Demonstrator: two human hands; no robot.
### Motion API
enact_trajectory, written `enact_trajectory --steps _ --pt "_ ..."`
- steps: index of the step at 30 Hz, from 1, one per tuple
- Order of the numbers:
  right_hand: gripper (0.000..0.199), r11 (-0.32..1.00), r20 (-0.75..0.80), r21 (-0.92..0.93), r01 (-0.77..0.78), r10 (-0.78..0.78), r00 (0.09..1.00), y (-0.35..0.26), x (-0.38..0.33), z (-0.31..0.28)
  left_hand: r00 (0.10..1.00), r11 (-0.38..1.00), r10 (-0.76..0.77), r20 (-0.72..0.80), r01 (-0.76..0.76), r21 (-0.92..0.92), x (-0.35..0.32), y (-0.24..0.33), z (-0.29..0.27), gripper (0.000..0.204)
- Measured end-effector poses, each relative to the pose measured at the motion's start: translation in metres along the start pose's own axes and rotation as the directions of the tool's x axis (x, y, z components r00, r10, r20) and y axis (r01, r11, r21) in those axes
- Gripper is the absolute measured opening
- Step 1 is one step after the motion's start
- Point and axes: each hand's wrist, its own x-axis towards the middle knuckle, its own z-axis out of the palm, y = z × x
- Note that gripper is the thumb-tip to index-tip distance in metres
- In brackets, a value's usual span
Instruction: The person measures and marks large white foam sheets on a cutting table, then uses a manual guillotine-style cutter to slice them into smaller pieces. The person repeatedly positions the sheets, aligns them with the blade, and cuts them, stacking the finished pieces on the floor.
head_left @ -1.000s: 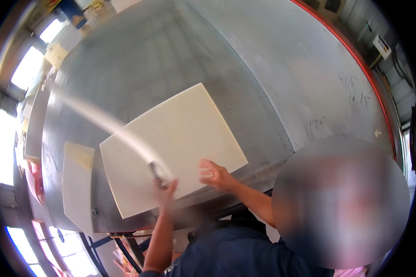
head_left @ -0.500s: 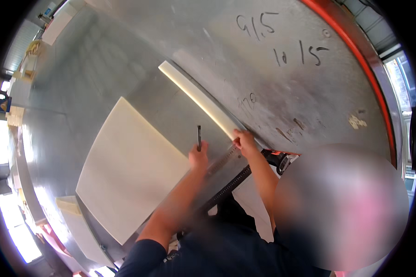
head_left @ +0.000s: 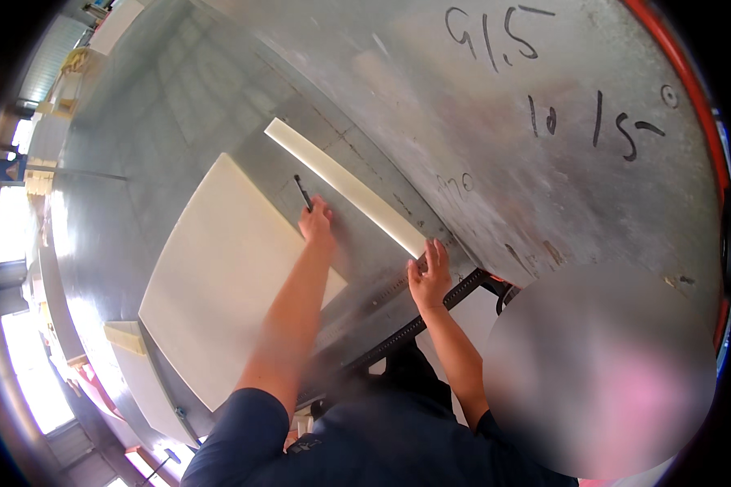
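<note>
The left hand (head_left: 317,223) pinches a dark pen (head_left: 302,192) just beside the upper edge of the cream board (head_left: 219,284), which lies flat on the metal bench (head_left: 479,162); the pen now tilts away rather than standing upright as it did half a second ago. The right hand (head_left: 429,280), fingers spread, presses on the near end of the narrow cream strip (head_left: 345,187), well right of the board. The strip lies much as before.
</note>
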Motion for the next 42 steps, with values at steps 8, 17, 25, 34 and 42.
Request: enact_trajectory --steps 8,17,25,34,42 --pt "0.029 0.576 0.386 0.365 -0.731 0.621 0.682 0.011 0.005 0.021 0.986 0.999 0.038 0.163 -0.035 -0.024 0.048 0.012 0.047 0.031" --pt "0.021 0.425 0.315 0.536 -0.730 0.701 0.639 0.018 0.016 0.032 0.934 0.997 -0.078 0.348 0.073 0.027 0.028 0.018 0.092 0.031" --pt "0.018 0.402 0.274 0.603 -0.689 0.706 0.653 0.035 0.027 0.031 0.921 0.995 -0.100 0.377 0.094 0.034 0.016 0.015 0.103 0.033" --pt "0.025 0.423 0.266 0.679 -0.599 0.619 0.739 0.019 0.008 0.032 0.846 0.978 -0.179 0.502 0.097 0.186 0.048 -0.006 0.058 0.030" --pt "0.030 0.523 0.726 0.228 -0.821 0.470 0.501 -0.063 -0.062 0.067 0.986 0.930 0.166 -0.014 -0.152 0.335 -0.072 -0.012 -0.153 0.022"
